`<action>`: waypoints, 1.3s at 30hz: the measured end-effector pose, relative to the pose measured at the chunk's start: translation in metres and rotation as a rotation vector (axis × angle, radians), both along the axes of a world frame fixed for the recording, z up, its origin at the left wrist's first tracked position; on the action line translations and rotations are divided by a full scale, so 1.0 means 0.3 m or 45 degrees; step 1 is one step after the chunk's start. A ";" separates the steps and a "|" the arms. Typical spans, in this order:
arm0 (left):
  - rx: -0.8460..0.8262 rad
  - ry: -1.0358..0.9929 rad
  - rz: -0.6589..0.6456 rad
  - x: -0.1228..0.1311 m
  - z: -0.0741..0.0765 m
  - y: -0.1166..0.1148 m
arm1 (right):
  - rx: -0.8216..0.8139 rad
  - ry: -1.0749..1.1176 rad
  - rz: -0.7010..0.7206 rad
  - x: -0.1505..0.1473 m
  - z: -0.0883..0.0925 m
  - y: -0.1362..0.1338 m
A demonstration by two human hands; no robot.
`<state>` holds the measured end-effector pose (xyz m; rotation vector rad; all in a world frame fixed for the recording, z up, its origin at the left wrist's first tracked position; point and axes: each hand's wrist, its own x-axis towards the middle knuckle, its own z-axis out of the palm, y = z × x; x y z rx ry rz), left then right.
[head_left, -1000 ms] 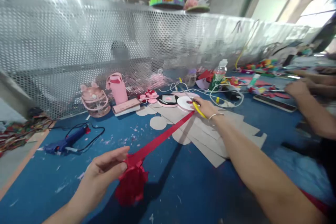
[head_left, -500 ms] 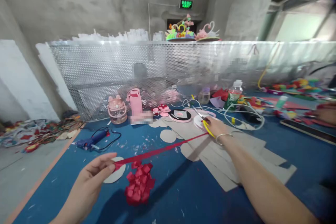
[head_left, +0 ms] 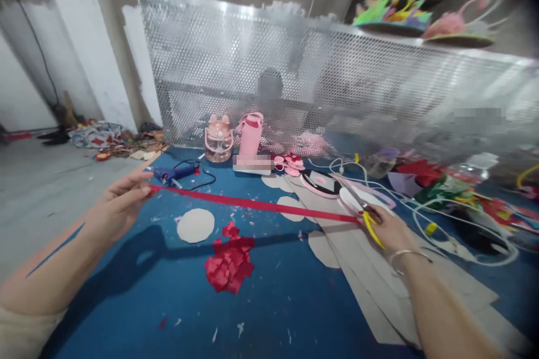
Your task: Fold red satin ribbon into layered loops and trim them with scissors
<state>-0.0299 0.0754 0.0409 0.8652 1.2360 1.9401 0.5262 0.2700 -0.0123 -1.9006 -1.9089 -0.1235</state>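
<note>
A long red strip [head_left: 256, 203] is stretched nearly level above the blue table. My left hand [head_left: 126, 199] pinches its left end near the glue gun. At the other end, my right hand [head_left: 383, 228] grips the strip together with yellow-handled scissors [head_left: 357, 196], whose blades point up and left. Below the strip lies a pile of cut red pieces [head_left: 230, 263]. A pale round disc [head_left: 196, 225] rests to the left of the pile, and grey cardboard sheets [head_left: 379, 297] lie under my right hand.
Behind stand a blue glue gun [head_left: 179, 171], a clear pink-lidded bottle [head_left: 218, 140], a pink tumbler [head_left: 250, 137] and a black-and-pink round item [head_left: 320, 182]. White cables [head_left: 458, 202] curl at the right. A perforated metal panel [head_left: 236, 67] borders the table's back.
My left hand has moved up and left, bringing the strip nearly level and showing more of it. The view has turned left and tilted. The pale disc is now uncovered.
</note>
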 end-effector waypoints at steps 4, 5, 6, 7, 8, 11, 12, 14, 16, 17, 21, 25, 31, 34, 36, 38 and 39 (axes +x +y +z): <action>-0.112 0.045 -0.115 0.010 -0.028 0.004 | 0.119 0.107 -0.273 -0.027 -0.004 0.005; -0.138 0.045 -0.171 0.019 -0.040 0.004 | 0.172 0.132 -0.334 -0.041 0.001 0.008; -0.167 0.043 -0.212 0.031 -0.051 0.004 | 0.225 0.159 -0.377 -0.059 0.008 0.010; -0.191 0.040 -0.240 0.043 -0.062 0.003 | 0.268 0.184 -0.397 -0.078 0.016 0.011; -0.212 0.030 -0.259 0.054 -0.072 0.002 | 0.296 0.209 -0.399 -0.099 0.024 0.011; -0.278 -0.051 -0.304 0.085 -0.088 -0.002 | 0.286 0.287 -0.345 -0.161 0.047 0.002; -0.304 -0.094 -0.307 0.091 -0.089 -0.003 | 0.268 0.318 -0.318 -0.178 0.054 -0.004; -0.379 -0.179 -0.286 0.096 -0.086 -0.004 | 0.217 0.396 -0.259 -0.204 0.065 -0.018; -0.461 -0.249 -0.243 0.087 -0.082 -0.003 | 0.186 0.503 -0.210 -0.224 0.079 -0.033; -0.469 -0.277 -0.226 0.080 -0.080 -0.001 | 0.182 0.570 -0.188 -0.234 0.089 -0.042; -0.404 -0.370 -0.170 0.063 -0.063 0.012 | 0.119 0.927 -0.017 -0.316 0.162 -0.113; -0.316 -0.440 -0.191 0.138 -0.018 0.025 | -0.229 1.280 0.404 -0.519 0.258 -0.279; -0.274 -0.367 -0.380 0.399 0.020 0.040 | -0.645 1.614 0.721 -0.856 0.261 -0.462; -0.250 -0.263 -0.500 0.505 -0.004 0.037 | -0.559 1.811 0.695 -0.897 0.220 -0.441; -0.258 -0.207 -0.554 0.544 -0.036 0.033 | -0.488 1.927 0.687 -0.880 0.195 -0.411; -0.289 -0.169 -0.586 0.556 -0.074 0.031 | -0.447 2.011 0.681 -0.851 0.172 -0.387; -0.312 -0.151 -0.604 0.553 -0.094 0.031 | -0.438 2.039 0.675 -0.837 0.161 -0.380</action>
